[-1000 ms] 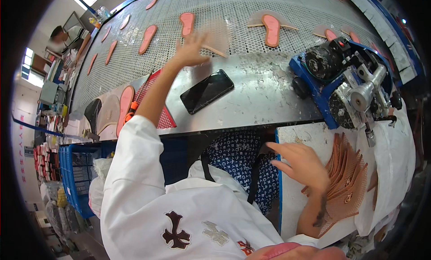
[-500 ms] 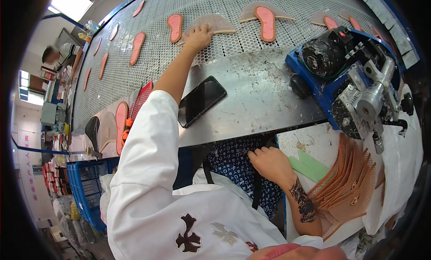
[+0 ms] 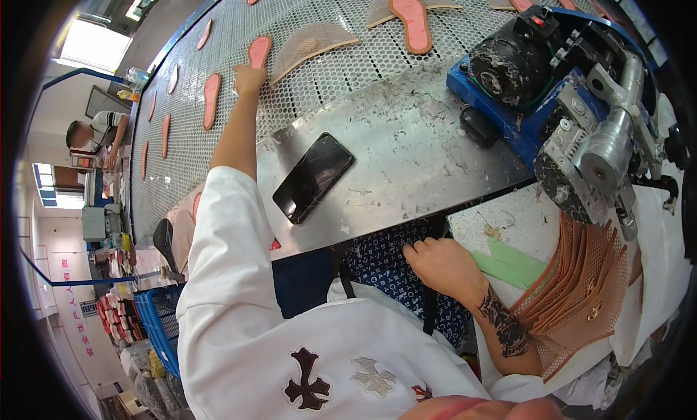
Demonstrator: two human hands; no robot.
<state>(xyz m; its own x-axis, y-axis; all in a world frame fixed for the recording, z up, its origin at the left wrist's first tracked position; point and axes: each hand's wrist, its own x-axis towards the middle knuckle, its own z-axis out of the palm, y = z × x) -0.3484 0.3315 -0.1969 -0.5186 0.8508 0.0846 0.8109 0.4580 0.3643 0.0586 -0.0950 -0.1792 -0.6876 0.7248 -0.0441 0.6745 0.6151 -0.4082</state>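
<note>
My left hand reaches out over the perforated conveyor belt. Its curled fingers close round the near end of a pink, brown-edged insole, hiding that end. Just right of it lies a pale, curved mesh shoe upper piece. My right hand rests low in front of me, loosely closed, above a dark blue patterned cloth. Nothing shows in its fingers. A green strip and a stack of tan perforated pieces lie to its right.
A black phone lies on the metal ledge. At right stands a blue machine with metal rollers. More pink insoles are spread along the belt. A blue crate stands left; a person sits far left.
My left hand has left the mesh piece, moved left to the pink insole beside it and closed. My right hand stays put. The whole view has turned slightly.
</note>
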